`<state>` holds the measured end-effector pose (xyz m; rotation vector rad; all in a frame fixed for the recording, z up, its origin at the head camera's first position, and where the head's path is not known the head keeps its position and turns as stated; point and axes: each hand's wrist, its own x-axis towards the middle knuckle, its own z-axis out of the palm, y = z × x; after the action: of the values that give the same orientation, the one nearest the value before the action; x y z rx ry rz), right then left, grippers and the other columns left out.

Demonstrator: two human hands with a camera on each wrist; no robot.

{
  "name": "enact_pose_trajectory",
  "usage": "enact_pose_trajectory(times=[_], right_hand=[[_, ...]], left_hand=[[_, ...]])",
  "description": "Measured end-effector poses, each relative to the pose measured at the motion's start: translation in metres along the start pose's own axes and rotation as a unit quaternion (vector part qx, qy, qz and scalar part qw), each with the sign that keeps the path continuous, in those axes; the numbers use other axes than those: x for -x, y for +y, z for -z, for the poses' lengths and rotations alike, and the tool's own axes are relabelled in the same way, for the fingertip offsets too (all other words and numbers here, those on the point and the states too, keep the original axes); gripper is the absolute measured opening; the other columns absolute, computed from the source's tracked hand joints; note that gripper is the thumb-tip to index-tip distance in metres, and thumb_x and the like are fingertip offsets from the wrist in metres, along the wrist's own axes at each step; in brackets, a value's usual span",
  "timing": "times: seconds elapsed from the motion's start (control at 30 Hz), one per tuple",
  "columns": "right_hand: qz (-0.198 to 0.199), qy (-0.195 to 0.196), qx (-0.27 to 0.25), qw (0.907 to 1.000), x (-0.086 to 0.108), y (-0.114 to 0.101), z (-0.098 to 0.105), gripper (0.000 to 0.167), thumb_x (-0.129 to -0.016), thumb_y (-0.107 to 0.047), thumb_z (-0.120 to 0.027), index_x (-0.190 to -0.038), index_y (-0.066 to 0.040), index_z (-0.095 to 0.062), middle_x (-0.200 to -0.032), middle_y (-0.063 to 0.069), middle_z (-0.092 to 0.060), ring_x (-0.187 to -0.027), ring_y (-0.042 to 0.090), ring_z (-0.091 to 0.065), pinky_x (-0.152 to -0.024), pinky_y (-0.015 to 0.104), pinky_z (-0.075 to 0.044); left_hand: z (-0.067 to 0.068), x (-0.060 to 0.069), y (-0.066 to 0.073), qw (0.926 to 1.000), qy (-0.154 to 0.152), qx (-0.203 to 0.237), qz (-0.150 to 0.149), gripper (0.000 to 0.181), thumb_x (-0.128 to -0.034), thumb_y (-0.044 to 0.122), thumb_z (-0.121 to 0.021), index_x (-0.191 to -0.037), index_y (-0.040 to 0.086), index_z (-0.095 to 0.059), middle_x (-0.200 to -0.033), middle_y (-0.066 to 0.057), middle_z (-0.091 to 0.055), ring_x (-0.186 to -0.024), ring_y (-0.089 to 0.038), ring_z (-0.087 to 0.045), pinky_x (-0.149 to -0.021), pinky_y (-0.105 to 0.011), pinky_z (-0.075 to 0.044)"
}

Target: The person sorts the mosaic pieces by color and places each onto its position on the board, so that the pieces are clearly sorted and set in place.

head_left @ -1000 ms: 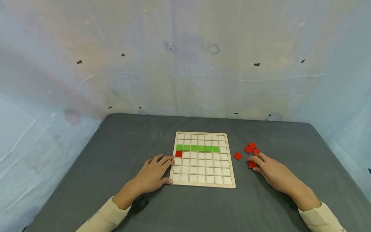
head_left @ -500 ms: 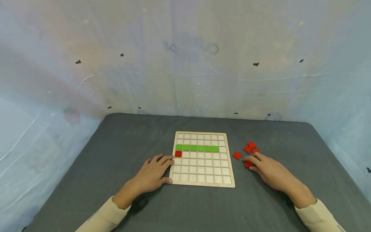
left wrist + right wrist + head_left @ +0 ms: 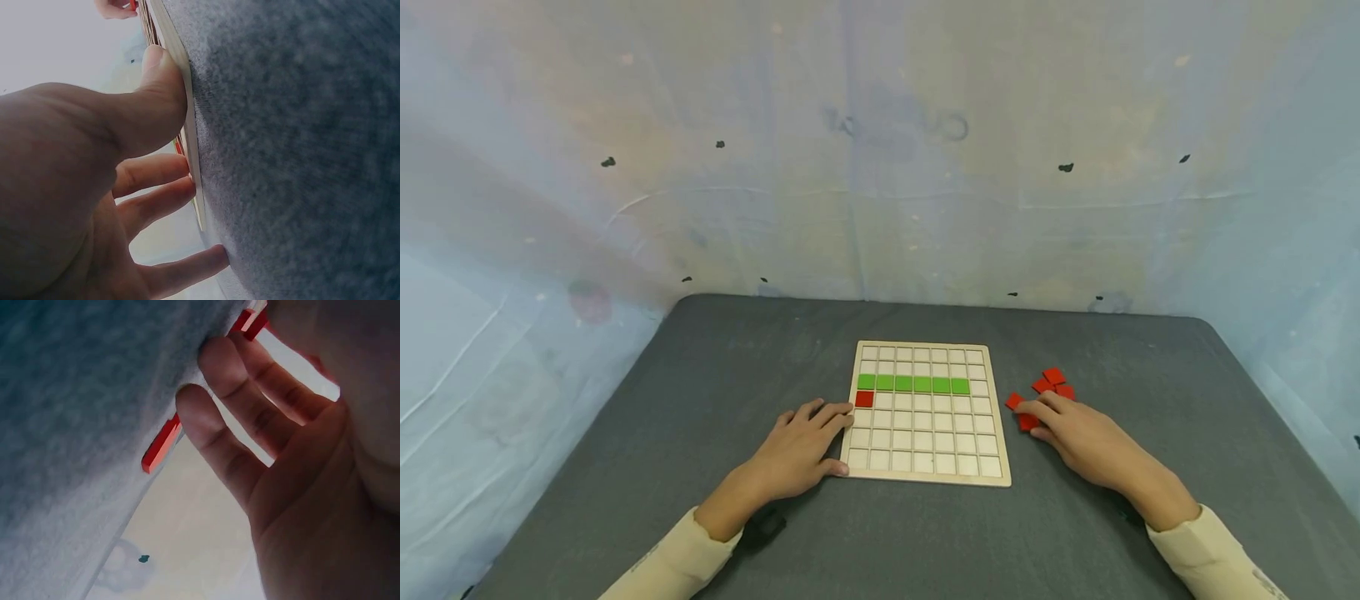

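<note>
A pale wooden grid board (image 3: 927,479) lies on the dark table. Several green tiles (image 3: 904,383) fill most of one row, and a single red tile (image 3: 864,399) sits just below that row's left end. My left hand (image 3: 793,450) rests at the board's left edge, its thumb (image 3: 164,103) on the near corner and fingers fairly straight. To the right of the board, my right hand (image 3: 1090,437) pinches a red square tile (image 3: 1027,423) low over the tabletop. That held tile (image 3: 255,326) shows at the thumb in the right wrist view.
Several loose red tiles (image 3: 1054,377) lie just beyond my right hand, one of them (image 3: 1013,401) near the board's right edge. A pale curtain-like sheet (image 3: 880,208) hangs behind and beside the dark table (image 3: 760,333).
My right hand has moved left toward the board with the red tile, now close to the loose tile nearest the board. The left hand and the board stay in place.
</note>
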<state>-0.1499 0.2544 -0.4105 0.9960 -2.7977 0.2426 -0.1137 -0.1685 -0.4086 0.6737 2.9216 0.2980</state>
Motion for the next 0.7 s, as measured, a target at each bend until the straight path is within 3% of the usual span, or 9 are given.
enact_pose_trajectory(times=[0.37,0.7], right_hand=[[0.026,0.016,-0.001,0.9995,-0.010,-0.003,-0.004,0.035,-0.091,-0.022,-0.074,-0.124,-0.025,-0.065,-0.102,-0.011,-0.059,-0.077,0.000,-0.052,-0.066,0.022,-0.051],[0.019,0.009,-0.010,0.9997,-0.016,-0.003,-0.005,0.035,-0.093,-0.023,-0.072,-0.127,-0.026,-0.064,-0.106,-0.011,-0.060,-0.082,0.001,-0.057,-0.070,0.025,-0.054]], left_hand=[[0.000,0.000,0.000,1.0000,-0.001,0.001,0.000,0.071,-0.0859,0.050,-0.069,-0.146,0.019,-0.050,-0.157,0.003,-0.040,-0.144,-0.040,-0.036,-0.106,-0.068,-0.036],[0.000,0.000,0.000,1.0000,0.004,-0.001,-0.005,0.069,-0.0867,0.049,-0.069,-0.146,0.018,-0.050,-0.156,0.001,-0.041,-0.143,-0.041,-0.036,-0.105,-0.068,-0.037]])
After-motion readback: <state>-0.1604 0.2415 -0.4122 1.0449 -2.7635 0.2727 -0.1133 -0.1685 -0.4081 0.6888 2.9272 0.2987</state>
